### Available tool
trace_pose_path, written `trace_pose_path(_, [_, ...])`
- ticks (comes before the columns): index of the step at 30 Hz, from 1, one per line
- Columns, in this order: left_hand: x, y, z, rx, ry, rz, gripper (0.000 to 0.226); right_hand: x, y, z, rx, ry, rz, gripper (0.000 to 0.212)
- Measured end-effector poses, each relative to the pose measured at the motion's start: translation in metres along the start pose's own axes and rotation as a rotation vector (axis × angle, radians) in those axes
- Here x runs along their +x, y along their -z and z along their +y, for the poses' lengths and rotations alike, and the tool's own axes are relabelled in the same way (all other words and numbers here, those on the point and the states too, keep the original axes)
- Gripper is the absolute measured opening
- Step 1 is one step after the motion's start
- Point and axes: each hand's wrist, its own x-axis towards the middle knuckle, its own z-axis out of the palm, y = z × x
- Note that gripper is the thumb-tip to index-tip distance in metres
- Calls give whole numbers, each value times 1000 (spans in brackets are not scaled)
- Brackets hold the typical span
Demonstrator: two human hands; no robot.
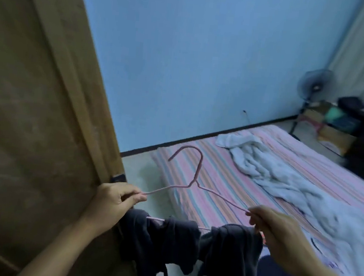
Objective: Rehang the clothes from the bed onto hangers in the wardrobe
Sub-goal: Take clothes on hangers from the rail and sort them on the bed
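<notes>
In the head view, the left hand (116, 200) pinches the left end of the pink hanger (197, 175), with the thumb and fingers curled around the wire. The right hand (277, 228) pinches the right end in the same way. The hanger is held up between the two hands, its hook pointing up and to the left, above the floor beside the bed (217, 179).

A dark garment (189, 248) hangs over the bottom bar of the hanger. It is bunched in two clumps, with a short piece of bare bar between them. It may be trousers or shorts; the folds are too dark to tell.

The wardrobe (39, 100) stands just at the left, and the left hand is almost against its edge. The inside and the rail are not visible. On the bed lies a white cloth (263, 166), still not hung. A fan (314, 84) stands far in the corner.

I think the step in hand is to settle the garment on the bar before carrying it to the rail. To do it well, the two clumps should be spread evenly along the bar, so the weight is balanced and the hanger does not tip. Then one hand should take the hook and keep the bar level, because the smooth wire may let the cloth slide off.
</notes>
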Motion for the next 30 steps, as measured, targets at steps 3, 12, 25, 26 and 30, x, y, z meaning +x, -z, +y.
trace_pose_path(3, [16, -17, 7, -85, -73, -70, 24, -37, 11, -5, -31, -115, 70, 27])
trace_pose_path(12, [30, -83, 47, -308, -303, -406, 32, -160, 47, -41, -79, -440, 176, 15])
trace_pose_path(25, [15, -237, 103, -387, -366, -850, 18, -270, 70, -25, -28, -942, 149, 31])
trace_pose_path(26, [11, -251, 108, -392, -344, -895, 17, -278, 69, -16, -17, -981, 152, 31])
trace_pose_path(30, [1, -322, 131, -340, -335, -1032, 27, -311, 60, 37, -18, -1125, 185, 33])
